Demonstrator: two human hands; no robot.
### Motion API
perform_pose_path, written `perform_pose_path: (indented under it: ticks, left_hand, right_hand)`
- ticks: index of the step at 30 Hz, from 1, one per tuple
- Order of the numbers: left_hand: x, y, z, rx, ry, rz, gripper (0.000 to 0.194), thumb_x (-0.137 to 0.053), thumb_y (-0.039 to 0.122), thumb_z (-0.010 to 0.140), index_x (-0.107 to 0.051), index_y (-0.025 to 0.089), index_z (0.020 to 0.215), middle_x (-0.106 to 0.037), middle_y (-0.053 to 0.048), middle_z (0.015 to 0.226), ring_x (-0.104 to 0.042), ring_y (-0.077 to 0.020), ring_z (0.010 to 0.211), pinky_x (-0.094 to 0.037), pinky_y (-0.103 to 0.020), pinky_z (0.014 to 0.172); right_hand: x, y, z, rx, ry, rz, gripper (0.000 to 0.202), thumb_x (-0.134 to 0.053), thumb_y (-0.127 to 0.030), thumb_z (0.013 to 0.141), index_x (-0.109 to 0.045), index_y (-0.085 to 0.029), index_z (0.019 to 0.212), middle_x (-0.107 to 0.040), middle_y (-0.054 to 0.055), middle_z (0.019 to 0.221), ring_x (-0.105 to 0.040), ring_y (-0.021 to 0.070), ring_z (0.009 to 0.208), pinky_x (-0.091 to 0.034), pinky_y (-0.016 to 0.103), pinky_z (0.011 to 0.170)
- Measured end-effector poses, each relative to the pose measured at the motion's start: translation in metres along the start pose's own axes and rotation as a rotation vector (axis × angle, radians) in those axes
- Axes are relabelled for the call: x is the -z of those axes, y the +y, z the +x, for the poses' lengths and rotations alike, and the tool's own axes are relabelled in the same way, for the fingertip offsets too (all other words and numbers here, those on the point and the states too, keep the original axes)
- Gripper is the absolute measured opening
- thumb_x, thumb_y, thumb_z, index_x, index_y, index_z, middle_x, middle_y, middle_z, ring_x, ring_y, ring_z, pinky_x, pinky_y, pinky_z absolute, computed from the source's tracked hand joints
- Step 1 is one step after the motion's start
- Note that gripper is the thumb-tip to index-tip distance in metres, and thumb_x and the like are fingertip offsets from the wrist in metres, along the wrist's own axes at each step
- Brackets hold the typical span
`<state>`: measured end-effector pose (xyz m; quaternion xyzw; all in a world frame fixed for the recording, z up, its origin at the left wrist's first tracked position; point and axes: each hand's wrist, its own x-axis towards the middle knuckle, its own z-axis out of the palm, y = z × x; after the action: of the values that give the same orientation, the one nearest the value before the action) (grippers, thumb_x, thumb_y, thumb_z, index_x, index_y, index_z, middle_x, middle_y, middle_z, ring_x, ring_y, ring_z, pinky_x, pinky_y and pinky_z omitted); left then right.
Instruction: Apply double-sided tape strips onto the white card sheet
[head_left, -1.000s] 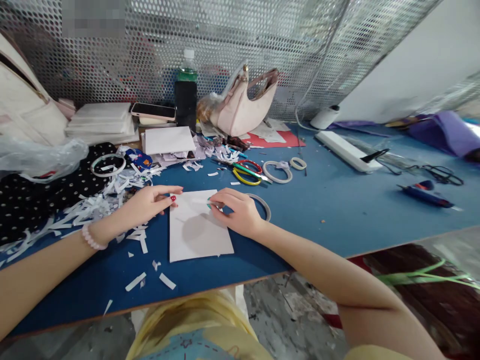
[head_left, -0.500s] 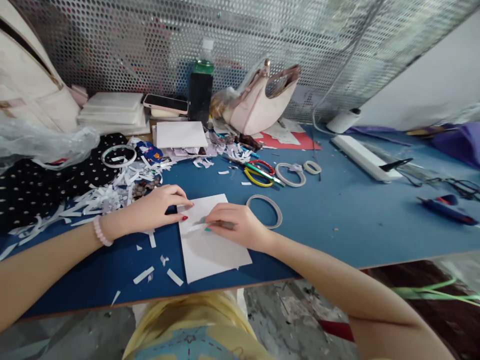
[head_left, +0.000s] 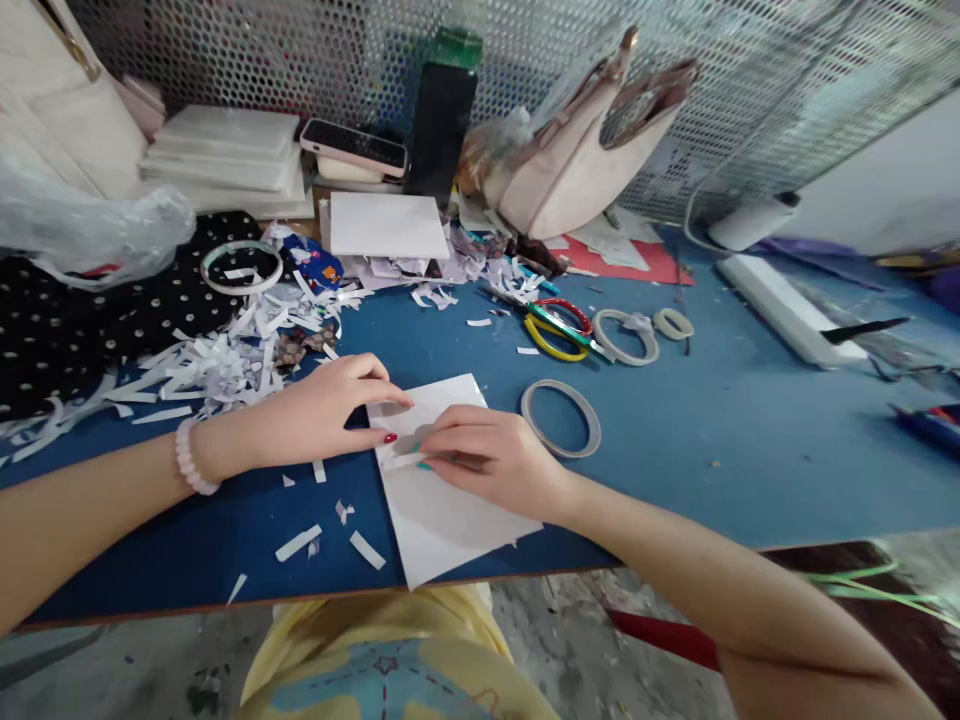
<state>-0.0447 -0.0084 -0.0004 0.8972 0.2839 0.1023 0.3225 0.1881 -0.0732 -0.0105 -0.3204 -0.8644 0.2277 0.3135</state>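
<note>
A white sheet [head_left: 457,535] lies slightly askew at the table's front edge. My left hand [head_left: 341,405] rests at its upper left corner, thumb and fingers apart, with the fingertips on the paper. Over the middle of the sheet, my right hand [head_left: 499,460] pinches the end of a narrow white strip [head_left: 400,461] between thumb and fingertips. That strip lies across the sheet toward the left edge, below my left thumb. I cannot tell whether it is paper or tape. Just right of my right hand lies a roll of tape [head_left: 592,425].
Scissors [head_left: 559,330] with red and yellow handles lie beyond the sheet, beside two smaller tape rolls [head_left: 626,352]. Shredded paper [head_left: 217,370] is heaped at left. A white stack [head_left: 390,222], a phone [head_left: 352,145] and a handbag [head_left: 562,180] stand along the mesh wall.
The whole view has shifted, so the objects at the back sit higher and farther apart. Both hands keep nearly the same places on the sheet, and the right still pinches the strip.
</note>
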Motion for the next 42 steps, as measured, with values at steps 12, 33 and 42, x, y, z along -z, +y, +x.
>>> perform_pose_path:
  ticks: [12,33,42]
  left_hand:
    - [-0.003,-0.003,0.004,-0.009,-0.018,0.028,0.034,-0.061,0.035,0.090,-0.064,0.025,0.123,-0.055,-0.007,0.115,-0.055,-0.0224,0.105,-0.044,-0.036,0.094]
    - [0.002,0.001,0.005,0.048,-0.084,-0.007,0.037,-0.053,0.032,0.089,-0.064,0.024,0.124,-0.054,-0.007,0.116,-0.054,-0.0243,0.109,-0.041,-0.038,0.097]
    - [-0.002,0.010,0.007,0.151,-0.045,-0.027,0.036,-0.057,0.025,0.085,-0.065,0.025,0.120,-0.056,-0.005,0.115,-0.056,-0.0232,0.107,-0.043,-0.036,0.097]
  right_hand:
    - [-0.001,0.002,0.001,0.024,-0.007,-0.026,0.014,-0.058,-0.013,0.091,-0.072,-0.014,0.087,-0.071,0.007,0.084,-0.068,0.0126,0.077,-0.058,0.023,0.070]
    - [-0.002,0.003,0.001,0.044,-0.003,-0.063,0.012,-0.060,-0.012,0.090,-0.071,-0.016,0.088,-0.071,0.008,0.084,-0.068,0.0144,0.078,-0.059,0.026,0.071]
    - [-0.002,0.002,0.001,0.042,-0.013,-0.052,0.013,-0.059,-0.013,0.091,-0.071,-0.015,0.087,-0.071,0.007,0.084,-0.068,0.0138,0.079,-0.058,0.025,0.072]
